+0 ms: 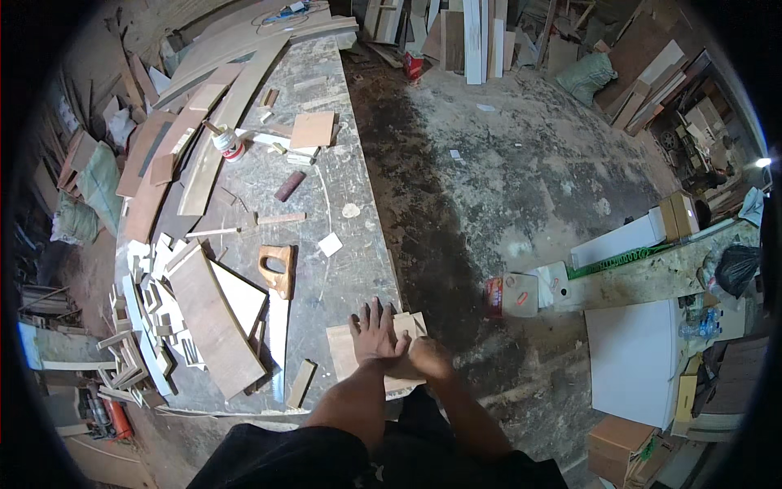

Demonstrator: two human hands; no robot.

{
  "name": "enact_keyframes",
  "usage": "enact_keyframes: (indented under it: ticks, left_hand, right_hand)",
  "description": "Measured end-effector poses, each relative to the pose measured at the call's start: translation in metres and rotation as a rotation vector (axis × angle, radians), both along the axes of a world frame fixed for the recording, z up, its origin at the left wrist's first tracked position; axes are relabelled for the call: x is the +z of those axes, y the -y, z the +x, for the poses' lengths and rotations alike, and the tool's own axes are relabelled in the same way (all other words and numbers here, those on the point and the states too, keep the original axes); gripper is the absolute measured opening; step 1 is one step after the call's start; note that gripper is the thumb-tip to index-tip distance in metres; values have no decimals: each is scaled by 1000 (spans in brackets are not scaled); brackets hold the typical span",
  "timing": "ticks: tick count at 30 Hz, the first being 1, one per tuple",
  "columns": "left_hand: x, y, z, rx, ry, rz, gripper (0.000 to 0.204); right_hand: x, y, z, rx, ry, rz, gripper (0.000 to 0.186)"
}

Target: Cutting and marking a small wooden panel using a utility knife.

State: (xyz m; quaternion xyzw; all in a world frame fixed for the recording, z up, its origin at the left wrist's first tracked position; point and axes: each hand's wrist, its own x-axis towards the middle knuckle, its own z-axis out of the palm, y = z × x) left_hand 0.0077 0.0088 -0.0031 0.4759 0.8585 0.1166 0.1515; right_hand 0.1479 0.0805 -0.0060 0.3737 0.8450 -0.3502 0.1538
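Flat on a small light wooden board (343,343) lies my left hand (376,336), its fingers stretched out and pointing away from me. The board rests at the near right corner of the workbench (326,277). Closed over the board's right side is my right hand (430,359); whatever its fingers grip is hidden. A handsaw (278,273) with a wooden handle lies left of the board, blade toward me. Between the saw and my left forearm sits a short wood strip (302,383).
A larger plywood panel (216,322) lies over a pile of white offcuts at the bench's left. Farther up are a glue pot (228,143), a dark red block (290,186) and long planks (236,122). A plastic jerrycan (520,295) stands right of the bench.
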Motion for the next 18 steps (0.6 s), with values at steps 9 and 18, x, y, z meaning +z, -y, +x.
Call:
enact_keyframes:
  ticks: [9, 18]
  left_hand:
    - [6, 11, -14, 57, 1, -60, 86]
    - [4, 11, -8, 39, 6, -40, 87]
  right_hand:
    - [106, 15, -22, -210, 175, 152, 18]
    - [115, 9, -30, -111, 177, 196, 28]
